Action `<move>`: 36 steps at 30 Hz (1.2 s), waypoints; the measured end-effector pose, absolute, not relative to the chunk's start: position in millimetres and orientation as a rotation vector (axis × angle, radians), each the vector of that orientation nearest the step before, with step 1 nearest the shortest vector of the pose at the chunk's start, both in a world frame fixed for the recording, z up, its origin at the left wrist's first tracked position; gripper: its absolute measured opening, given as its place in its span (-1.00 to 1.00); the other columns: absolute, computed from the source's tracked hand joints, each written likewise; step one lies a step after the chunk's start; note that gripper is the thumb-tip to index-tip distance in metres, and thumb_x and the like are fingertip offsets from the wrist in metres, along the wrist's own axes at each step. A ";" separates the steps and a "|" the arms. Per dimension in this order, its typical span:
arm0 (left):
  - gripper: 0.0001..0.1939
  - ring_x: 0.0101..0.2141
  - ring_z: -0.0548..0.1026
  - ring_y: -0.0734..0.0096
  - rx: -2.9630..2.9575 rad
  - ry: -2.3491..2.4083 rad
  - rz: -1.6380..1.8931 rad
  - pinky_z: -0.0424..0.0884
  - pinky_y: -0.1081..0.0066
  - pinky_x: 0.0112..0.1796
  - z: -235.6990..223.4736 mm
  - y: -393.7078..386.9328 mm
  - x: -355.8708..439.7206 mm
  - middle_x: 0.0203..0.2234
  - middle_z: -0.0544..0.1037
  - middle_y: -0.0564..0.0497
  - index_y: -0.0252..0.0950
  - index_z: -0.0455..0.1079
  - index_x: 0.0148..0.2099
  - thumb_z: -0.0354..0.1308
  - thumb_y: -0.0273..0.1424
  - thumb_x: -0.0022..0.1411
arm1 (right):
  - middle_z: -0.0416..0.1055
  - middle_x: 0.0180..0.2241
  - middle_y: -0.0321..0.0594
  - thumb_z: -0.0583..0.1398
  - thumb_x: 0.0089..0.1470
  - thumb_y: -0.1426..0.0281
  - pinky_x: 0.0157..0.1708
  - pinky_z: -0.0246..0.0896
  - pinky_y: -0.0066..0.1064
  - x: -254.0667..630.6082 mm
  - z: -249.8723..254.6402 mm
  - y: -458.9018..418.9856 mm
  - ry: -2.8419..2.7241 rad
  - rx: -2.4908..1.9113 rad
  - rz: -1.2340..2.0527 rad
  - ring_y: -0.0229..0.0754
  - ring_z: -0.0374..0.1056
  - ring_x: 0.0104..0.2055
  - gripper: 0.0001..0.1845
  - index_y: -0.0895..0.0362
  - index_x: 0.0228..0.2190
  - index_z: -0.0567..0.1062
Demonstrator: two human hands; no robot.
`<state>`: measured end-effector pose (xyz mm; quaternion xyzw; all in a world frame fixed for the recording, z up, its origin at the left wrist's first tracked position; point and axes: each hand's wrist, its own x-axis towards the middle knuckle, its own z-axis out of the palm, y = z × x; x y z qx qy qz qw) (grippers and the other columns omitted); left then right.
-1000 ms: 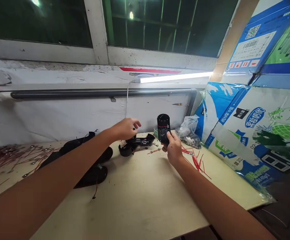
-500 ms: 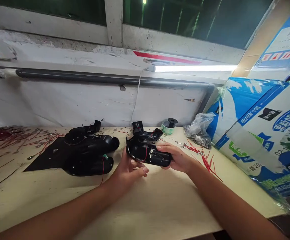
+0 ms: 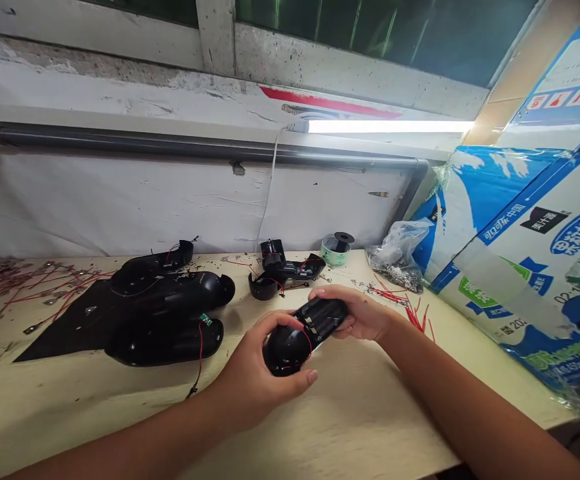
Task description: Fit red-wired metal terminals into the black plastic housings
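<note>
Both hands hold one black plastic housing [image 3: 304, 331] with red wires just above the pale wooden table [image 3: 320, 427]. My left hand [image 3: 257, 370] wraps its rounded near end from below, fingers curled. My right hand [image 3: 363, 312] grips the far, ribbed end, fingers closed over it. A second, similar black part with red wires [image 3: 283, 272] lies on the table just beyond the hands.
A pile of black housings [image 3: 165, 313] lies to the left, with loose red wires [image 3: 15, 283] further left. A tape roll [image 3: 337, 248], a plastic bag of small metal parts [image 3: 395, 263] and more red wires [image 3: 410, 310] sit at the back right. Printed cardboard boxes [image 3: 525, 247] wall the right side.
My hands have drawn the black housing nearer and lower over the table. My left hand has moved from under it to cup its rounded end. The camera has tilted down slightly.
</note>
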<state>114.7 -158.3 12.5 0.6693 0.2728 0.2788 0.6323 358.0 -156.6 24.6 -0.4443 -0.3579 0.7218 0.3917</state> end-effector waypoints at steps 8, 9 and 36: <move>-0.47 -0.20 0.51 0.28 1.392 0.735 0.732 0.42 0.34 -0.19 13.7 -156.7 112.9 -0.15 0.53 -0.01 -0.15 0.24 0.03 0.36 -0.18 0.08 | 0.17 -0.60 -0.46 0.30 0.13 0.20 -0.67 -0.27 -0.58 360.5 16.6 -150.5 -0.863 -0.916 1.865 -0.49 -0.13 -0.69 -0.62 0.14 -0.48 0.26; -0.49 -0.16 0.51 0.28 1.320 0.685 0.757 0.43 0.33 -0.16 13.4 -155.6 112.7 -0.07 0.49 -0.02 -0.14 0.23 0.08 0.30 -0.17 0.14 | 0.14 -0.61 -0.47 0.31 0.12 0.19 -0.67 -0.28 -0.58 360.6 17.2 -150.6 -0.857 -0.916 1.858 -0.49 -0.14 -0.68 -0.60 0.13 -0.48 0.25; -0.70 -0.35 0.56 0.39 1.382 0.834 0.735 0.42 0.44 -0.37 13.5 -147.9 120.1 -0.07 0.60 -0.08 -0.29 0.42 -0.29 0.35 -0.18 0.13 | 0.06 -0.72 -0.54 0.32 0.01 -0.07 -0.73 -0.30 -0.53 297.7 9.0 -165.9 -1.128 -1.310 1.342 -0.40 -0.14 -0.71 -0.52 0.05 -0.29 0.39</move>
